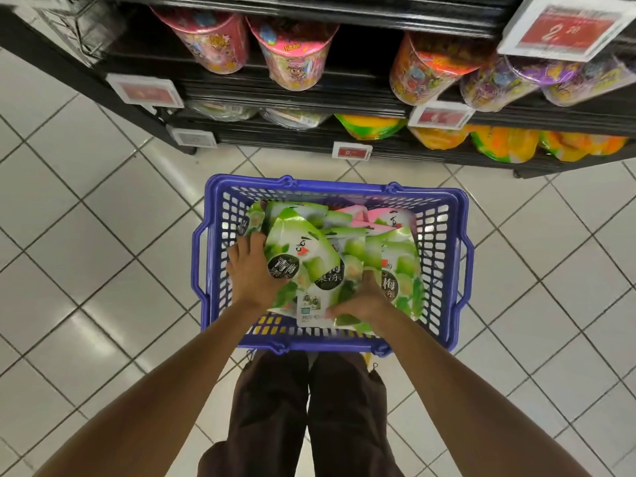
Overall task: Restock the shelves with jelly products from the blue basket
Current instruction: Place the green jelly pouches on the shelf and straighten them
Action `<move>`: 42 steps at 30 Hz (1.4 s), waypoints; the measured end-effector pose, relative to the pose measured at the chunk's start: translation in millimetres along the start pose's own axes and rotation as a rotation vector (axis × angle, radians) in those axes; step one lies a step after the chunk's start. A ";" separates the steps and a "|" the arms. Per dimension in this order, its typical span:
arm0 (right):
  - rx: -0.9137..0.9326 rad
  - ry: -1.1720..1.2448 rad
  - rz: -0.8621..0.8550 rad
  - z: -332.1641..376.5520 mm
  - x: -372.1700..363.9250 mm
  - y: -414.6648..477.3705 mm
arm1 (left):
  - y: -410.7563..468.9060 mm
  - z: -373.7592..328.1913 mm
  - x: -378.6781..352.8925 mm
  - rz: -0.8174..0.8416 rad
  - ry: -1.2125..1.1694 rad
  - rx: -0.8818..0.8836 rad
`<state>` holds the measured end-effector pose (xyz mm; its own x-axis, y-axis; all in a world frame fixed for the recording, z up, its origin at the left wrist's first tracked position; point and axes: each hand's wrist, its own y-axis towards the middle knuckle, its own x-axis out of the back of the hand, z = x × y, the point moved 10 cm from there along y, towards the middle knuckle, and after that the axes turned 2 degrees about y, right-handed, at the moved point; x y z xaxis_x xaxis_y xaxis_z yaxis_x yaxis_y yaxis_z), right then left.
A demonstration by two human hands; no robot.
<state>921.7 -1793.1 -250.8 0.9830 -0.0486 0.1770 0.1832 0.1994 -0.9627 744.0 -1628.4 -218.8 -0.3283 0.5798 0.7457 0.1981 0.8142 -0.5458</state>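
Tiled floor [103,235] bears blue basket [330,189] below shelves [275,94].

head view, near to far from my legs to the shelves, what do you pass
dark trousers → near rim of blue basket → green jelly bags → pink bag → floor tiles → red price tag → yellow bag → pink tub

Count: 1 basket [330,187]; 2 hands, left hand [253,270] and right hand [361,301]; green pouches [303,249], at least 5; 1 pink pouch [358,215]; 5 tubs [213,43]; 5 price tags [564,29].

A shop; stocked shelves [292,95] (price tags [352,152])
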 end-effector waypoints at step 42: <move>1.265 0.827 -0.408 199.1 339.9 -694.0 | -349.6 -417.4 538.6 -0.141 -1.001 -0.593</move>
<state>1131.0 -1753.1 518.3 0.6656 -0.7210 -0.1928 0.7329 0.6802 -0.0136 883.4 -1587.6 533.2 -0.9099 0.4148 0.0080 0.4145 0.9098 -0.0215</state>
